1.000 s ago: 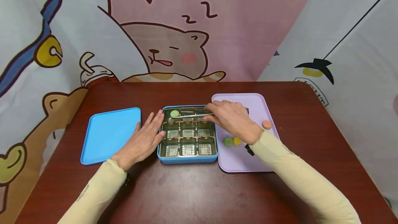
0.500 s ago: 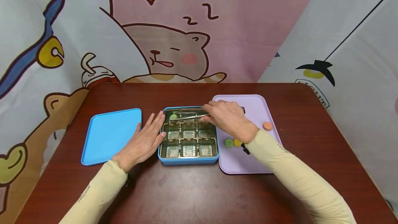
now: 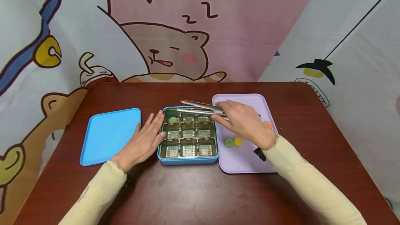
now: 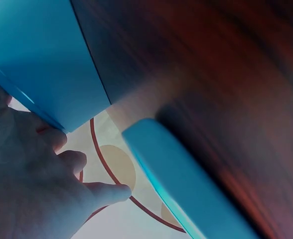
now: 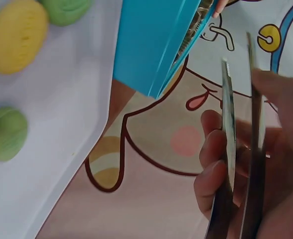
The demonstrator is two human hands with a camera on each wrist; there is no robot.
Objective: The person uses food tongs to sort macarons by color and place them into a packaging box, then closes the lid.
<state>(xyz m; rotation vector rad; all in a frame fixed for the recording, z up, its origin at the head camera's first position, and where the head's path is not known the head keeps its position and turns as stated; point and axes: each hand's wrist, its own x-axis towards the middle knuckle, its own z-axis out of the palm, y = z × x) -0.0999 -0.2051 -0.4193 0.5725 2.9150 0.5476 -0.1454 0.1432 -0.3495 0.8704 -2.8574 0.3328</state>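
Note:
In the head view, a small green mooncake-like piece (image 3: 172,120) sits in the back left compartment of the blue box (image 3: 188,161) with a metallic divided insert. My left hand (image 3: 140,144) rests against the box's left edge, fingers stretched out. My right hand (image 3: 245,122) grips metal tongs (image 3: 203,111), whose serrated tips stand apart above the back of the box with nothing between them. The right wrist view shows both tong arms (image 5: 228,119) between thumb and fingers. The palm side of the left hand is hidden in the head view.
Right of the box lies a lilac tray (image 3: 247,164) with a green piece (image 3: 229,142), a yellow piece (image 3: 238,141) and a partly hidden orange piece (image 3: 267,124). Another green piece (image 5: 7,133) shows in the right wrist view. A blue lid (image 3: 109,138) lies left.
The tongs have let go of the green piece, which now lies in the back left compartment. The right hand has moved up and right with the tongs spread. The left hand stays put.

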